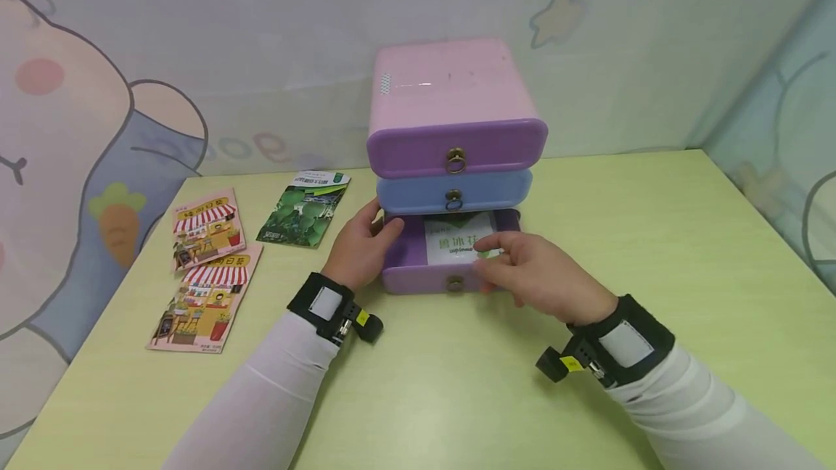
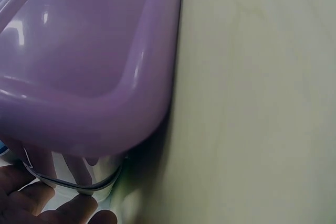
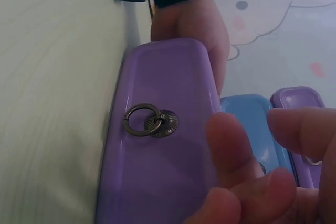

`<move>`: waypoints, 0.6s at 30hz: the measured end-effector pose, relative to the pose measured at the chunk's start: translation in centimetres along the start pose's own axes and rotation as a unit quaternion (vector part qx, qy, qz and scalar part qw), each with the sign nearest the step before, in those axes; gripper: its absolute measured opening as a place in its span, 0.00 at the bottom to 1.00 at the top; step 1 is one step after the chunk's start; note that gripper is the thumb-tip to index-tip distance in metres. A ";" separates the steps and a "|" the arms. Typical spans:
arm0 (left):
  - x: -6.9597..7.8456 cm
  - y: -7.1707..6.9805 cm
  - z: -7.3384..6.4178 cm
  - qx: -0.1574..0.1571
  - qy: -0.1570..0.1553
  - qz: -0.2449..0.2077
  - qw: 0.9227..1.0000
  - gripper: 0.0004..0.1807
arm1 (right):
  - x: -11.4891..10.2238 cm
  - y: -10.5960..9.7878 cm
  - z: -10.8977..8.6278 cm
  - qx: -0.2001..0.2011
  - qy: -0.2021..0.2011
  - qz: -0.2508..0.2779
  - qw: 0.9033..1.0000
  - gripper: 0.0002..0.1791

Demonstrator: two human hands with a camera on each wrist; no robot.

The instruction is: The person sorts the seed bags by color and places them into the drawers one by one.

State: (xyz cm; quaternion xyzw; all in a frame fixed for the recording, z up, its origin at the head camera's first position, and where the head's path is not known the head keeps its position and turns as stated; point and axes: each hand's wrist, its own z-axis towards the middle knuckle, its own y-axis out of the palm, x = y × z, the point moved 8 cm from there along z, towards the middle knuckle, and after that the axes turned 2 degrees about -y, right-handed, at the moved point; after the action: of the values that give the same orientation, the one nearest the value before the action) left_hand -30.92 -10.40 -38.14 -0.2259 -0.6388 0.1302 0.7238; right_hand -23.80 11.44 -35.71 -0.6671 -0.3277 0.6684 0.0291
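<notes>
A small three-tier drawer cabinet (image 1: 451, 85) stands on the table with its purple bottom drawer (image 1: 414, 281) pulled out. Inside that drawer lies a white packet with green print (image 1: 440, 241). My left hand (image 1: 358, 251) rests against the cabinet's lower left side, fingertips (image 2: 79, 208) at its wall and thumb by the drawer's edge. Over the drawer's front right corner is my right hand (image 1: 542, 274), thumb and forefinger apart, the forefinger overlapping the packet in the head view. In the right wrist view, the drawer front carries a brass ring pull (image 3: 140, 120), and nothing shows between the fingers.
Left of the cabinet lie a green seed packet (image 1: 305, 209) and two overlapping pink packets with striped awnings (image 1: 209, 227). The blue middle drawer (image 1: 411, 194) and purple top drawer (image 1: 411, 154) are closed. A printed cloth (image 1: 294, 56) hangs behind the table.
</notes>
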 end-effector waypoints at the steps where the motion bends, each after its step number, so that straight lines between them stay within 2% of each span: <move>1: 0.0 0.0 0.0 0.000 0.000 -0.001 1.000 0.32 | 0.0 0.1 0.0 -0.002 0.000 -0.011 1.000 0.24; 5: 0.0 0.0 0.0 0.003 0.000 0.000 1.000 0.31 | -0.3 0.3 -0.1 -0.002 -0.006 -0.049 0.999 0.18; 8: -0.1 0.0 0.0 0.004 0.001 -0.001 1.000 0.31 | -0.6 0.4 -0.3 0.004 -0.017 -0.061 0.998 0.13; 11: -0.2 0.1 0.1 0.004 0.002 -0.003 1.000 0.30 | -0.8 0.5 -0.4 -0.001 -0.024 -0.070 0.997 0.12; 18: -0.4 0.1 0.2 0.004 0.000 -0.006 1.000 0.30 | -0.2 1.9 -0.7 -0.078 0.009 -0.090 0.993 0.16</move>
State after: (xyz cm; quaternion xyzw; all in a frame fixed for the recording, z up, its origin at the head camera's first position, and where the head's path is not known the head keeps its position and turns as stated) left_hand -31.12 -10.44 -38.52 -0.2189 -0.6397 0.1281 0.7256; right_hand -22.38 10.09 -36.35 -0.6410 -0.4376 0.6294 0.0397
